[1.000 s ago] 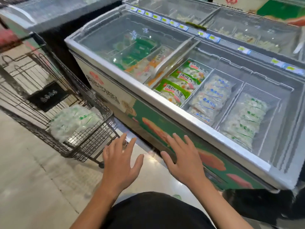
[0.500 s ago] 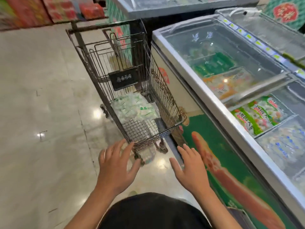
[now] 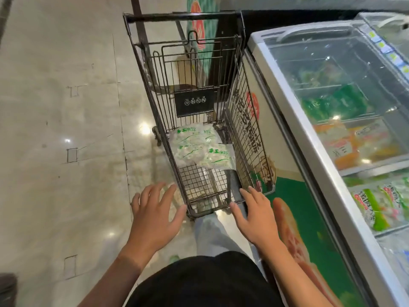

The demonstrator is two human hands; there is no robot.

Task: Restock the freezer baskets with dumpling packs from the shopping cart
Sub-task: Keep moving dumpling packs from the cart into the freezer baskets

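Beyond the fingers (image 3: 159, 191), the packs (image 3: 200, 149) in the cart (image 3: 247, 134) overlap, so their count cannot be told, and their green print is too small to read. Far right of the fingers, the freezer (image 3: 309, 138) runs off the right and bottom edges; glare and frost on its lid (image 3: 345, 85) blur the goods beneath. The icons on the cart's black plate (image 3: 194, 103) are too small to make out. Both forearms are cut by the bottom edge.
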